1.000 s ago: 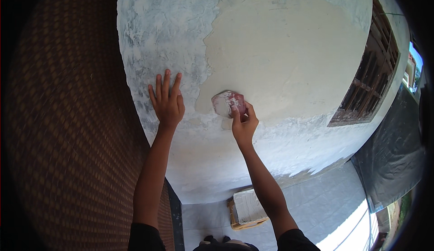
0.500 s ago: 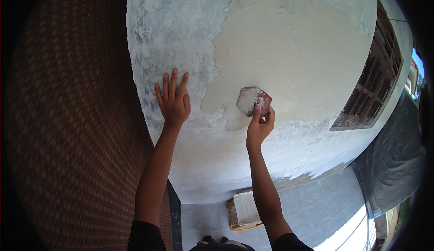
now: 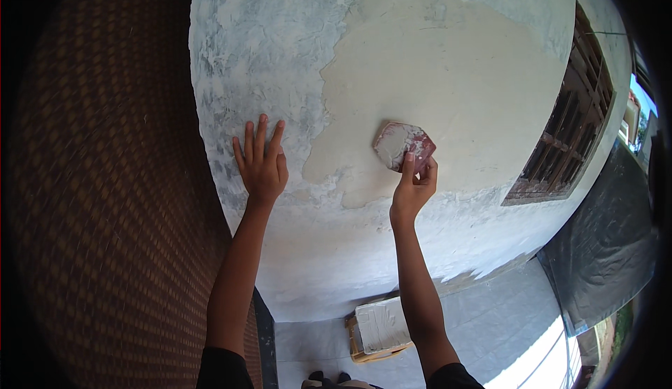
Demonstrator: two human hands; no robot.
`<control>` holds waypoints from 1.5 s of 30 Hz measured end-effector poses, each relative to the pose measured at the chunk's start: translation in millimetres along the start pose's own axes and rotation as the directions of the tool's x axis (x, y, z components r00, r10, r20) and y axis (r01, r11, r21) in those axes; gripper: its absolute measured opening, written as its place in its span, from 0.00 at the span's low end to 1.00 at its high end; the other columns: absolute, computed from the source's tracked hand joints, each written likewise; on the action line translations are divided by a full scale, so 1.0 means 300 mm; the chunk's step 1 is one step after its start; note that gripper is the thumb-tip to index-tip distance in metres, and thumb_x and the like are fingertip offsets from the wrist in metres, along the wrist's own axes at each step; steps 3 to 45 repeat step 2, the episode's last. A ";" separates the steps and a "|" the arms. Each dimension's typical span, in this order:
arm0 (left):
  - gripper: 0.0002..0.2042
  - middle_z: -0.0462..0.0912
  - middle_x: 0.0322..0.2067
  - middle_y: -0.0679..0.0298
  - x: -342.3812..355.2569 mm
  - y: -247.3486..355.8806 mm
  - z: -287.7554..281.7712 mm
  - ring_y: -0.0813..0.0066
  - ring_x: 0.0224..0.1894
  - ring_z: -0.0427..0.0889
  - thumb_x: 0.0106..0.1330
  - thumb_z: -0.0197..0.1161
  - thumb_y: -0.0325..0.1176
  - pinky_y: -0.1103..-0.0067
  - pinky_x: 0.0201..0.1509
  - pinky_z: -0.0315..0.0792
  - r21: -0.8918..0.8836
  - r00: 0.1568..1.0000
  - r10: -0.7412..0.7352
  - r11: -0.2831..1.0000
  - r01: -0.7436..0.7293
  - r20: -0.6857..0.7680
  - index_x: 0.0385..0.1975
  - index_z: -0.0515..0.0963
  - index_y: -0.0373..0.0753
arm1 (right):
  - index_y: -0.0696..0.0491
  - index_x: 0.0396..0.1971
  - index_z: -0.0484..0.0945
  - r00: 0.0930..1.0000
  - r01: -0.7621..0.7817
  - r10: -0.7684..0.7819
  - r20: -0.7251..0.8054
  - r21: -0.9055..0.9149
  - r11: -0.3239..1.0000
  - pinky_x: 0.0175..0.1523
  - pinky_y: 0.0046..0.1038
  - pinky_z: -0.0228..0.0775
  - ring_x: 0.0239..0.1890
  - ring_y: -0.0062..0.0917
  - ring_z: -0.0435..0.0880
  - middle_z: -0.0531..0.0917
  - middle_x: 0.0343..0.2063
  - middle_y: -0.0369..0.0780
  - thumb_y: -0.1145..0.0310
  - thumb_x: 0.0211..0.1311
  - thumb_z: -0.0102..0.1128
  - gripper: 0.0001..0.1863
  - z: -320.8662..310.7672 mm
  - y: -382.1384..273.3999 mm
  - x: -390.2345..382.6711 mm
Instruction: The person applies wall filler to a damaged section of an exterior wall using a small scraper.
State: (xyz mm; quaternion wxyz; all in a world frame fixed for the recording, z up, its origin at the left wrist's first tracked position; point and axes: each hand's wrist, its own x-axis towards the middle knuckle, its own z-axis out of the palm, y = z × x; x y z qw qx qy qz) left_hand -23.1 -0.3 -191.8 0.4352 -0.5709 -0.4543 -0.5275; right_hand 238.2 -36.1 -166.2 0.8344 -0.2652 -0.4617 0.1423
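Observation:
A wall (image 3: pixel 280 46) with patchy blue-grey and white coating fills the middle of the view. Across it spreads a smooth cream patch of filler (image 3: pixel 448 74) with a ragged left edge. My left hand (image 3: pixel 262 166) lies flat against the wall left of this patch, fingers spread, holding nothing. Between thumb and fingers of my right hand (image 3: pixel 414 187) is a dark red putty scraper (image 3: pixel 404 145), its face smeared with pale filler. The scraper is at the lower part of the cream patch; how much of its edge touches the wall is hard to see.
A brown woven panel (image 3: pixel 119 144) runs along the left. At right are a dark wooden window grille (image 3: pixel 563 126) and a hanging dark sheet (image 3: pixel 602 235). On the grey tiled floor (image 3: pixel 483 319), a tray of white filler (image 3: pixel 381 324) rests on a wooden-looking support (image 3: pixel 364 356).
My right hand has moved the scraper slightly right, and the scraper has turned a little. My left hand stays on the wall. The view has shifted slightly.

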 end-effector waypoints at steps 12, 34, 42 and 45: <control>0.23 0.64 0.71 0.61 -0.002 -0.014 -0.001 0.55 0.74 0.57 0.71 0.49 0.33 0.52 0.76 0.40 -0.009 1.000 -0.028 1.000 0.028 0.001 0.66 0.72 0.53 | 0.62 0.54 0.71 0.937 -0.106 0.118 0.329 -0.055 0.993 0.50 0.22 0.76 0.48 0.23 0.83 0.81 0.49 0.46 0.71 0.71 0.58 0.17 0.043 0.019 -0.070; 0.23 0.64 0.71 0.61 -0.002 -0.014 -0.001 0.55 0.74 0.57 0.71 0.49 0.33 0.52 0.76 0.40 -0.009 1.000 -0.028 1.000 0.028 0.001 0.66 0.72 0.53 | 0.62 0.54 0.71 0.937 -0.106 0.118 0.329 -0.055 0.993 0.50 0.22 0.76 0.48 0.23 0.83 0.81 0.49 0.46 0.71 0.71 0.58 0.17 0.043 0.019 -0.070; 0.23 0.64 0.71 0.61 -0.002 -0.014 -0.001 0.55 0.74 0.57 0.71 0.49 0.33 0.52 0.76 0.40 -0.009 1.000 -0.028 1.000 0.028 0.001 0.66 0.72 0.53 | 0.62 0.54 0.71 0.937 -0.106 0.118 0.329 -0.055 0.993 0.50 0.22 0.76 0.48 0.23 0.83 0.81 0.49 0.46 0.71 0.71 0.58 0.17 0.043 0.019 -0.070; 0.23 0.64 0.71 0.61 -0.002 -0.014 -0.001 0.55 0.74 0.57 0.71 0.49 0.33 0.52 0.76 0.40 -0.009 1.000 -0.028 1.000 0.028 0.001 0.66 0.72 0.53 | 0.62 0.54 0.71 0.937 -0.106 0.118 0.329 -0.055 0.993 0.50 0.22 0.76 0.48 0.23 0.83 0.81 0.49 0.46 0.71 0.71 0.58 0.17 0.043 0.019 -0.070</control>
